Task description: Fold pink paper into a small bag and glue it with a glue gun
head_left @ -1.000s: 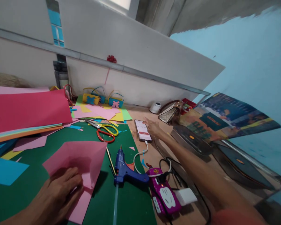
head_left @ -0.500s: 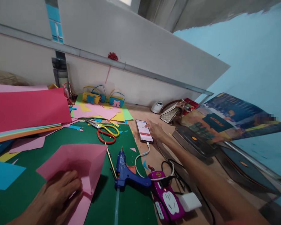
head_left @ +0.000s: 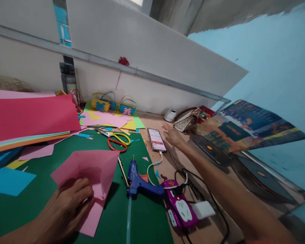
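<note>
My left hand (head_left: 75, 203) has its fingers closed on a folded sheet of pink paper (head_left: 108, 169), held over the green mat (head_left: 144, 217). Stretched out to the right, my right hand (head_left: 173, 136) is beside the phone (head_left: 157, 140), fingers apart and holding nothing. The phone lies face up with its screen lit and a white cable plugged into its lower end. A blue glue gun (head_left: 142, 188) with a clear glue stick rests just right of the pink paper. Behind it are scissors (head_left: 118, 140) with red and yellow handles.
A purple power strip (head_left: 178, 206) with a white adapter (head_left: 203, 210) and tangled cables sits at front right. Stacked coloured paper (head_left: 33, 117) fills the left. Small paper handbags (head_left: 100, 105) stand at the back. A patterned bag (head_left: 185, 122) and a book (head_left: 246, 128) are at right.
My right hand has lifted off the phone screen and moved slightly right and away. The left hand still grips the pink paper. The view has shifted a little.
</note>
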Tool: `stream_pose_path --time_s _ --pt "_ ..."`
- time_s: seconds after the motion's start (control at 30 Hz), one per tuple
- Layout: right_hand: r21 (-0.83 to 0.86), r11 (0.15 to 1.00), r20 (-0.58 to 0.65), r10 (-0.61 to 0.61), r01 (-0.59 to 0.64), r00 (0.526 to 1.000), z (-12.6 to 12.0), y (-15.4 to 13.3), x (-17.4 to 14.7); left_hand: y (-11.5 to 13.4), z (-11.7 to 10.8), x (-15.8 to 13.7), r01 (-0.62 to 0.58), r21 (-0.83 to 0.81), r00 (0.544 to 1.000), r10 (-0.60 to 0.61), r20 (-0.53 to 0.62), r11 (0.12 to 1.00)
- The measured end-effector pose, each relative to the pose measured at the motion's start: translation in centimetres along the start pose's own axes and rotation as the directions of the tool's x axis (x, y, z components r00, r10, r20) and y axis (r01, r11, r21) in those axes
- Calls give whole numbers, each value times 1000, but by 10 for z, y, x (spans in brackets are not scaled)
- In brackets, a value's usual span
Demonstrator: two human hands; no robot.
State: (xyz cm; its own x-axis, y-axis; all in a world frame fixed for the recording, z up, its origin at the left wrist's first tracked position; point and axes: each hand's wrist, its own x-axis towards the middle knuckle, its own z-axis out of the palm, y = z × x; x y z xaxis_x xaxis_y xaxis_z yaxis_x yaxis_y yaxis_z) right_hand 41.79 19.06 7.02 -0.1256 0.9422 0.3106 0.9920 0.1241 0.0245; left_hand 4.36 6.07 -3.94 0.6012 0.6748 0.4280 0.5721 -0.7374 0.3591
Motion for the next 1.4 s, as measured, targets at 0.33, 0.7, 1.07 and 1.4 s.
stream_pose_path --time_s 0.33,0.7,1.07,1.4 --pt "-131 953 -22 -280 275 960 -57 -113 -99 3 -11 4 115 -23 988 -112 105 993" --pt "-347 879 397 -178 327 900 -17 -145 -151 7 -26 13 171 -60 981 -164 101 984" --pt "117 973 123 -215 201 969 -44 -142 -159 6 -24 9 112 -48 993 -110 44 993" --pt "524 847 297 -84 -89 951 -58 -163 -202 6 -24 9 121 -84 993 -119 27 989"
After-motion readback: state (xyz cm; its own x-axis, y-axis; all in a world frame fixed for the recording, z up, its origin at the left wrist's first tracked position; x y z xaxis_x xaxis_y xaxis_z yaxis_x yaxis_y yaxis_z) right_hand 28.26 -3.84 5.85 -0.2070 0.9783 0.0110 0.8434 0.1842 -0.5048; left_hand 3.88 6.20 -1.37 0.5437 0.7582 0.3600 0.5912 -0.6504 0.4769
